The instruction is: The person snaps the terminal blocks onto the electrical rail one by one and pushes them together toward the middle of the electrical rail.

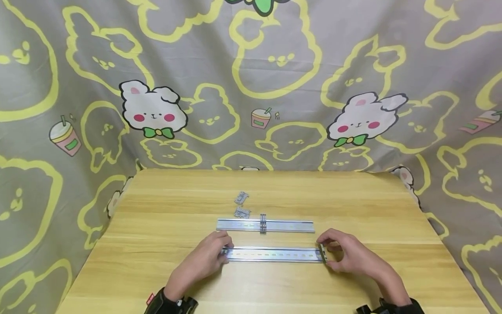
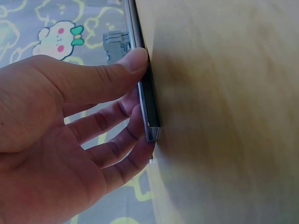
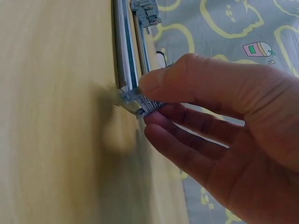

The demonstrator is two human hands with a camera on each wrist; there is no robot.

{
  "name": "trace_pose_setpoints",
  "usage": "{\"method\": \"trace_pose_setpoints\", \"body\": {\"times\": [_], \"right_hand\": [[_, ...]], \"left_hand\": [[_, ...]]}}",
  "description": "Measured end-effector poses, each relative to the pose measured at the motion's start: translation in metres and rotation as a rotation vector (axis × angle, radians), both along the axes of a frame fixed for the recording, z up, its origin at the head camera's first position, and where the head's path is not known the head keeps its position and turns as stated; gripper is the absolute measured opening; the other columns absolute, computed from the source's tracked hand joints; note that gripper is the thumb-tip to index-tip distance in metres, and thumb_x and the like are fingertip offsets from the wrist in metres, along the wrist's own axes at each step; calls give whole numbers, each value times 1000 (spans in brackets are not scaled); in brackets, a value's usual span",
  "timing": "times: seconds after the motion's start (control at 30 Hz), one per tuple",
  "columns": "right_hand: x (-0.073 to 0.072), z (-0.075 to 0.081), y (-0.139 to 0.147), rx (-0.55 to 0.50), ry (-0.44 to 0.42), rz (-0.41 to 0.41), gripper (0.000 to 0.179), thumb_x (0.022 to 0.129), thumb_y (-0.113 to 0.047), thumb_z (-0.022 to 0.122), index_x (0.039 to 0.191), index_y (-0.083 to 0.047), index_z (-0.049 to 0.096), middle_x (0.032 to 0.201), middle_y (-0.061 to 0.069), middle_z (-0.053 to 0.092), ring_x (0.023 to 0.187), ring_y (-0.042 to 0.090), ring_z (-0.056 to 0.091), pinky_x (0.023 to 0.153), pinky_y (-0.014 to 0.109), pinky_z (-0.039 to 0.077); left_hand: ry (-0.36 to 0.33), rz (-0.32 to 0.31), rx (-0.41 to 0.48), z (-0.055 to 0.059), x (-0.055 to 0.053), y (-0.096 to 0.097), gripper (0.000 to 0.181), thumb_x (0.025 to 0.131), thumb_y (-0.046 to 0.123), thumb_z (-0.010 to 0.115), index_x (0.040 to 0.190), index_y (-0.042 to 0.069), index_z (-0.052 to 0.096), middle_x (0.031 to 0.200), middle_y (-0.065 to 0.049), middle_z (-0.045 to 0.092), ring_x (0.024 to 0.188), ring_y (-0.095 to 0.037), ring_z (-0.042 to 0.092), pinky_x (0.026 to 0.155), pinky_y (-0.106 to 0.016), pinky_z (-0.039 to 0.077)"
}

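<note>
A slotted metal DIN rail (image 1: 274,254) lies across the near part of the table. My left hand (image 1: 209,257) holds its left end, and the left wrist view shows the thumb on one edge of the rail (image 2: 148,100) and fingers along the other. At the right end, my right hand (image 1: 349,253) pinches a small grey terminal block (image 1: 323,253) between thumb and fingers. In the right wrist view this block (image 3: 142,101) sits against the rail's end; whether it is clipped on I cannot tell.
Behind lies a second DIN rail (image 1: 290,226) with grey terminal blocks (image 1: 263,223) standing across it. Two loose grey blocks, one farther back (image 1: 241,198) and one nearer (image 1: 242,213), lie beyond that rail. A patterned curtain (image 1: 219,87) surrounds the wooden table (image 1: 157,192).
</note>
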State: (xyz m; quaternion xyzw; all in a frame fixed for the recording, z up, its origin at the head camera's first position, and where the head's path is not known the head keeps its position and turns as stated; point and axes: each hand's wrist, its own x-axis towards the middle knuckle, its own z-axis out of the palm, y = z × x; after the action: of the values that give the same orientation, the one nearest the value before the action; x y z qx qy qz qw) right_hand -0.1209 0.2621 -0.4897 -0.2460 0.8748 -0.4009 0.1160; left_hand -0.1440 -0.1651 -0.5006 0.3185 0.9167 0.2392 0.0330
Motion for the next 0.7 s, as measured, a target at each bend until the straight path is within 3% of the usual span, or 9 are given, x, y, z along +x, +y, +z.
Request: {"method": "trace_pose_setpoints", "body": {"times": [0.2,0.47,0.7], "right_hand": [[2,-2,-2,-64,-43,14,51,74,4,85,117,-5,59,119,10,64,108,35,67,89,38,59],[2,-4,-5,-57,36,25,52,69,7,87,111,-8,61,114,5,65,110,29,66,96,38,56],[1,-7,-4,-46,52,5,51,69,7,85,112,-8,62,114,4,66,111,27,65,98,36,54]], "left_hand": [[-13,7,-9,1,0,0,25,76,-1,85,93,10,70,95,4,60,90,-15,57,82,-34,56],[3,-12,1,4,-1,2,26,75,-3,85,93,7,70,94,1,61,89,-17,58,81,-34,56],[-37,0,-6,6,0,2,25,77,-3,85,94,8,70,95,2,61,89,-16,57,80,-35,55]]}}
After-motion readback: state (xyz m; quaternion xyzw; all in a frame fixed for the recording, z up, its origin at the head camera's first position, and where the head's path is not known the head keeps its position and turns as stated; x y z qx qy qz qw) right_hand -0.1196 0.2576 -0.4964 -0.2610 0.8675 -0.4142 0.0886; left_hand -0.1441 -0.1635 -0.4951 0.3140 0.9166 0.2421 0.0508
